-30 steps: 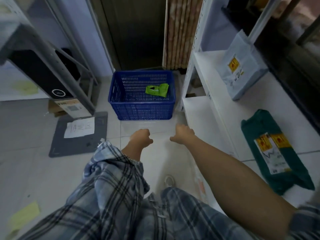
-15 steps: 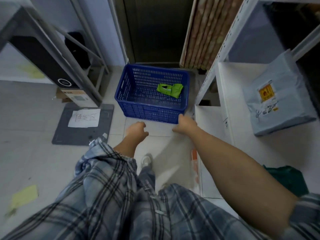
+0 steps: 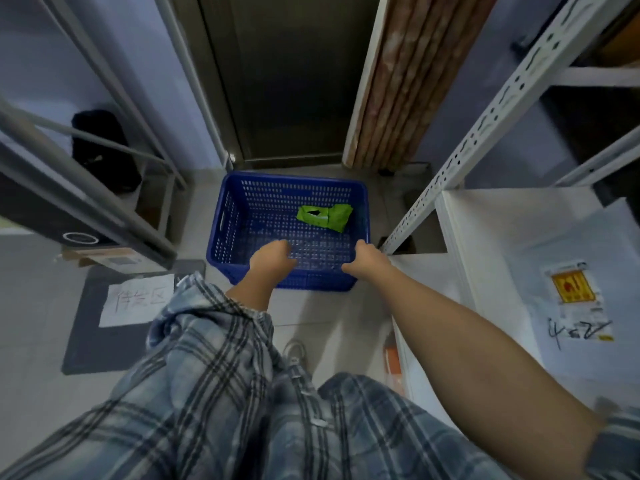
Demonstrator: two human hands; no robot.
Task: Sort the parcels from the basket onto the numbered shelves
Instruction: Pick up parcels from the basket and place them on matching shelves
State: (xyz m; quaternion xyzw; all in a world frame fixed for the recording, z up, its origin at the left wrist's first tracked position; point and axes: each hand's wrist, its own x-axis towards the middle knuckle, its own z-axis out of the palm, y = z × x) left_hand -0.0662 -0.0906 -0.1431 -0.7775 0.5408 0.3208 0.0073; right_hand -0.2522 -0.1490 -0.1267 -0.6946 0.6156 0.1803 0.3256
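Dim, cool, bluish indoor light falls evenly, casting only soft shadows on the pale tiled floor (image 3: 41, 341). Wide-angle distortion bends the perforated white metal shelf upright (image 3: 485, 126) toward 2 o'clock. Fine detail looks soft and smeared throughout.

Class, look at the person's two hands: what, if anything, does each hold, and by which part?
Neither hand holds anything. The left hand and right hand reach over the near rim of the blue basket; the green parcel lies untouched inside.
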